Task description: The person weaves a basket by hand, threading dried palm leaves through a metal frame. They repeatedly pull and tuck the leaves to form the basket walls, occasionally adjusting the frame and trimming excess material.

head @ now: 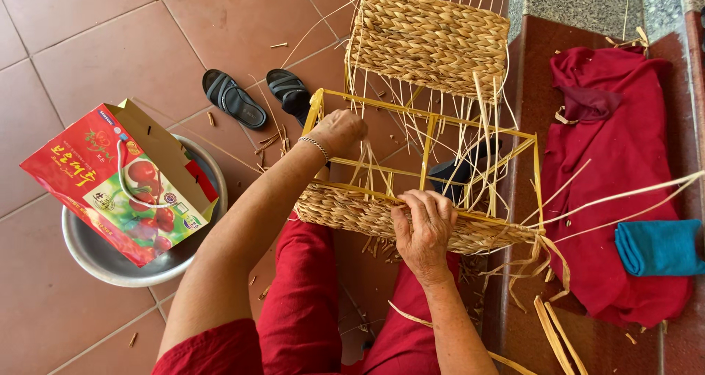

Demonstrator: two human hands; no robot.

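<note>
Right hand (424, 228) clamped on woven edge of basket (433, 41); left hand (339, 131) gripping frame (427, 147) corner above. Bowl (88, 254), paper bag (121, 180) left of grip.

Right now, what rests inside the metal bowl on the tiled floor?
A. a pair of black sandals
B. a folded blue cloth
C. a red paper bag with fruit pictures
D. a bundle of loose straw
C: the red paper bag, printed with fruit, sits in the metal bowl; the sandals lie on the tiles and the blue cloth lies on the red cloth.
</note>
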